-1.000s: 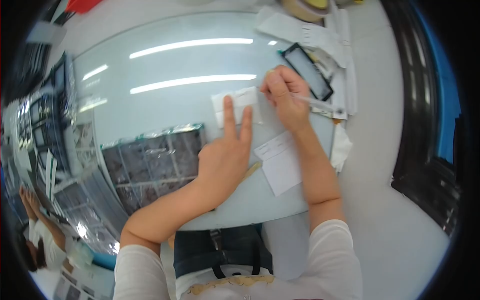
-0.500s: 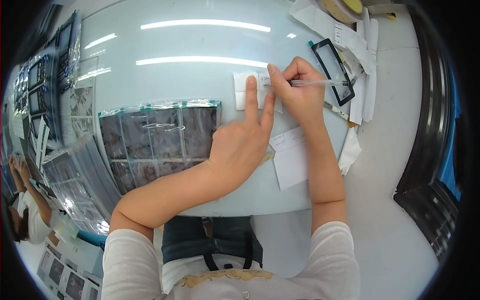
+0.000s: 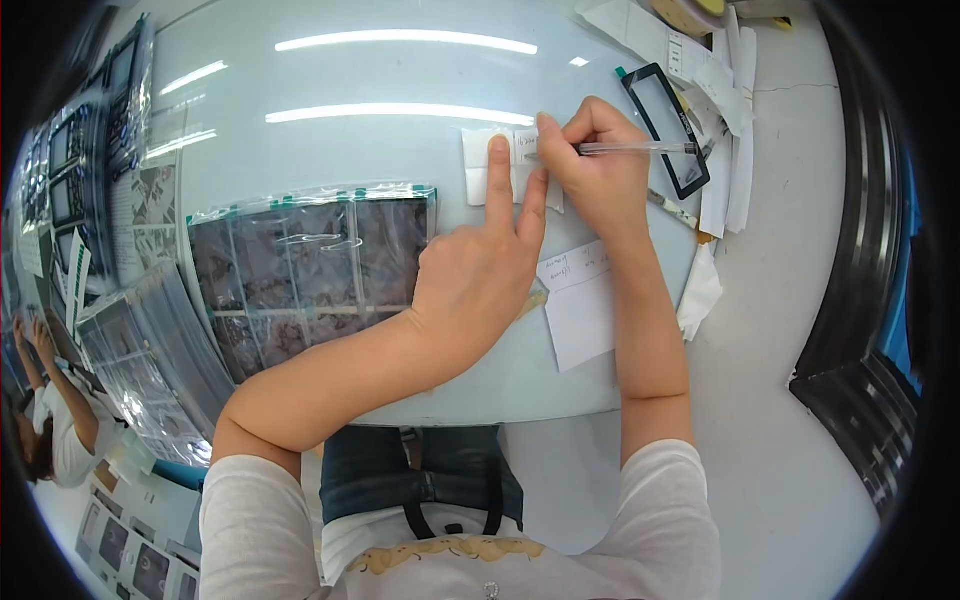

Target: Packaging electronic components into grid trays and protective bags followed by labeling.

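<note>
A small white paper with handwriting on its right part lies on the pale table. My left hand presses it down with two outstretched fingers spread in a V, and it grips nothing. In my right hand is a clear pen, pinched between thumb and fingers. The pen's tip is over the written part of the paper, partly hidden by my fingers. Close to my right forearm lies a larger written sheet, its right edge covered by the arm.
Left of my left hand lies a plastic-wrapped tray of dark panels, with a stack of wrapped trays beyond. A black rectangular frame, paper scraps and a tape roll crowd the right side. Another person is at far left.
More writing shows on the small paper. My right hand has shifted slightly with the pen, while my left fingers stay pressed on the paper. The whole view has moved a little.
</note>
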### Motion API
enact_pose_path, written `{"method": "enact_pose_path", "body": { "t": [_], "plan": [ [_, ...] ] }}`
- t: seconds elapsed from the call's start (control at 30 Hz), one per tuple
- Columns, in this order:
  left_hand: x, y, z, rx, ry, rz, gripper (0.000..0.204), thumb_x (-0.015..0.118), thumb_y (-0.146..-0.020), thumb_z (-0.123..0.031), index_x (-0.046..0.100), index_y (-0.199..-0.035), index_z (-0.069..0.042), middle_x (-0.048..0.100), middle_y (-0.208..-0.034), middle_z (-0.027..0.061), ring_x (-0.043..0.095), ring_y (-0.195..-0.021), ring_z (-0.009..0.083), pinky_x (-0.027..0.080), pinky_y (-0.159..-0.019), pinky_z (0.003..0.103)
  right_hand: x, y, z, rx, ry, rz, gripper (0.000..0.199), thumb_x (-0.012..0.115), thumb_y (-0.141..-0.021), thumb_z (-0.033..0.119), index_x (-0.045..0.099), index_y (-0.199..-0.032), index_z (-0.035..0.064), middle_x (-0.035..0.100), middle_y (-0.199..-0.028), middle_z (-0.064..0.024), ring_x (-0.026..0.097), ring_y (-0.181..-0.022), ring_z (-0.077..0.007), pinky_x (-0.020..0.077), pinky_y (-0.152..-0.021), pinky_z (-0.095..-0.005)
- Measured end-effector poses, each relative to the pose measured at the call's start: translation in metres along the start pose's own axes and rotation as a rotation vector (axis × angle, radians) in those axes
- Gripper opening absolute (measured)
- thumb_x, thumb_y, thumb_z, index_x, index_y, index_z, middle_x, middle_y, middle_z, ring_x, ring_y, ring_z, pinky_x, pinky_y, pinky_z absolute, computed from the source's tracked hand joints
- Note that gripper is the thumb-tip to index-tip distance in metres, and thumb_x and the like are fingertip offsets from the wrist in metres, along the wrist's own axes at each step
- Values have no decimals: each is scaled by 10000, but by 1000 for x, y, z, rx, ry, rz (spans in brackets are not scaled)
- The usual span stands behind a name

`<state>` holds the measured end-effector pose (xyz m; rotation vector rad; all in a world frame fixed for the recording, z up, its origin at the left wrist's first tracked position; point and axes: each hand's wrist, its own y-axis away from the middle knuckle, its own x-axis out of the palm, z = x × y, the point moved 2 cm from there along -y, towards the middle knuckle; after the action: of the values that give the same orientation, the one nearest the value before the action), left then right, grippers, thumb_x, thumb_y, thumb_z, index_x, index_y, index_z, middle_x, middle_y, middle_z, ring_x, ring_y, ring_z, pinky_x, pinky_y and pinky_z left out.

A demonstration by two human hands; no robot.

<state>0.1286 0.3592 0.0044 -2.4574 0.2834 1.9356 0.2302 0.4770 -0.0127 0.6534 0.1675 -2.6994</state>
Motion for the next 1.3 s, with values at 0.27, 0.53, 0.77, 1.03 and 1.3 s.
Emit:
{"method": "enact_pose_path", "body": {
  "t": [0.27,0.53,0.77,1.03,1.3],
  "plan": [
    [-1,2,0,-1,-9,11,676,552,-724,-39,422,-1387,-39,316,-1401,367,551,-408,154,433,-351,284,1,1,-3,-46,-3,-5,307,684,-796,80,440,-611,54,454,-552,40,362,-512,-28,302,-452,-213],
    [-2,1,-1,-2,-6,15,671,549,-728,-37,424,-1386,-42,319,-1398,367,556,-412,158,433,-353,280,-5,-1,-5,-26,26,-4,313,675,-799,76,427,-609,57,461,-556,35,374,-518,-32,316,-466,-211],
    [0,0,-1,2,-12,0,644,562,-736,-84,448,-1369,-48,332,-1389,370,557,-408,152,441,-354,281,-10,2,-9,33,-18,-66,315,682,-800,76,431,-609,61,478,-564,34,404,-524,-33,334,-476,-209],
    [0,0,-1,14,-55,-17,622,576,-738,-128,478,-1347,-50,351,-1377,372,550,-396,136,432,-348,262,-8,0,-3,-18,57,-11,324,684,-806,92,430,-607,61,457,-554,38,381,-522,-30,309,-467,-211],
    [0,0,-1,23,-78,-40,618,576,-738,-127,483,-1344,-53,365,-1369,370,542,-392,125,427,-347,254,-5,2,-5,-25,21,-45,328,678,-796,74,411,-605,61,440,-555,40,356,-520,-32,296,-463,-217]
  ]
}}
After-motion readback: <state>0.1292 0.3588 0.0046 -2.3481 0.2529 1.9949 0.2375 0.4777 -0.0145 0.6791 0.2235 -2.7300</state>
